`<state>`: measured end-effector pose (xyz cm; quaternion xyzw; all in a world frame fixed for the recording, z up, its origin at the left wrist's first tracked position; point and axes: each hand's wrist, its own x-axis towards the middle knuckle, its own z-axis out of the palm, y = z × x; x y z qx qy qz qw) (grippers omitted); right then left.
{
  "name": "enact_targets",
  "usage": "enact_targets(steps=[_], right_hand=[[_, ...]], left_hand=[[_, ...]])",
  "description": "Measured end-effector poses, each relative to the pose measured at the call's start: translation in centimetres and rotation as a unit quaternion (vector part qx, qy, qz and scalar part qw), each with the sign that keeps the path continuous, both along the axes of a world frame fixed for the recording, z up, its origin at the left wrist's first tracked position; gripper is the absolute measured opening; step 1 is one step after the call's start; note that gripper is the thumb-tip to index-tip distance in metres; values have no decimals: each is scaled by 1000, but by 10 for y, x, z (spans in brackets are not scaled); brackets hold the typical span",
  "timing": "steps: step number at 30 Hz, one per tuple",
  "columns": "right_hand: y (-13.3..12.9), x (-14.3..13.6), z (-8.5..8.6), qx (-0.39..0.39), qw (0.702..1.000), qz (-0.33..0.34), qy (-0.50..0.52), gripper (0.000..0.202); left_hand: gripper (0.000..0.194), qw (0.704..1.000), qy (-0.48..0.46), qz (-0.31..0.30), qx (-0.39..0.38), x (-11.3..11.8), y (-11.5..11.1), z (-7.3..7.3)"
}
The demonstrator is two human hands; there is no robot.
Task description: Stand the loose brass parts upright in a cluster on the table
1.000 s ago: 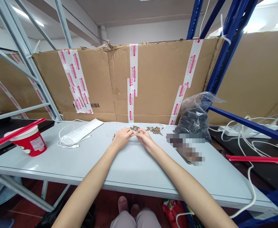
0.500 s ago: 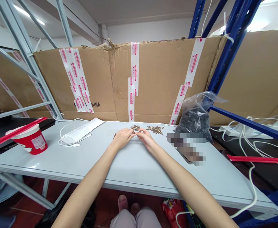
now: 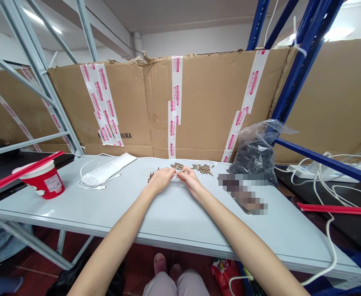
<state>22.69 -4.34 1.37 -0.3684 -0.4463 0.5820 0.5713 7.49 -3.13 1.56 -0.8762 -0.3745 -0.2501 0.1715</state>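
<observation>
Above the middle of the white table (image 3: 180,218), my left hand (image 3: 161,179) and my right hand (image 3: 189,179) meet fingertip to fingertip. Both are closed in a pinch on something too small to make out. Just beyond them lies a small pile of brass-coloured metal pieces (image 3: 177,165). A second brass-coloured pile (image 3: 203,169) is to the right, past my right hand. Brownish small pieces (image 3: 151,176) show beside my left hand, which partly hides them. Farther left is a scatter of clear small pieces (image 3: 148,171).
At the left stand a red cup (image 3: 52,183) and a white pouch (image 3: 106,170) with a white cable (image 3: 89,188). A clear bag of black material (image 3: 254,152) and a pixelated flat item (image 3: 244,197) lie right. Cardboard (image 3: 205,107) walls the back; blue posts (image 3: 294,82) rise right.
The hands stay together at the same place with only slight finger movement. The whole view has shifted a little, and more of the brownish pieces beside my left hand shows.
</observation>
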Motion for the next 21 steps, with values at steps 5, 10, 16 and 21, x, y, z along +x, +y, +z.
enact_targets(steps=[5,10,16,21], right_hand=[[-2,-2,0,35,999,-1,-3,37],[-3,-3,5,113,993,-19,-29,36],[4,5,3,147,985,-63,-62,25],[13,8,-13,128,978,-23,-166,12]], left_hand=[[27,1000,-8,8,-23,1,-2,0],[31,990,-108,10,-85,2,-2,0],[34,938,-317,13,-139,-5,5,6],[24,908,-410,40,-79,-30,26,8]])
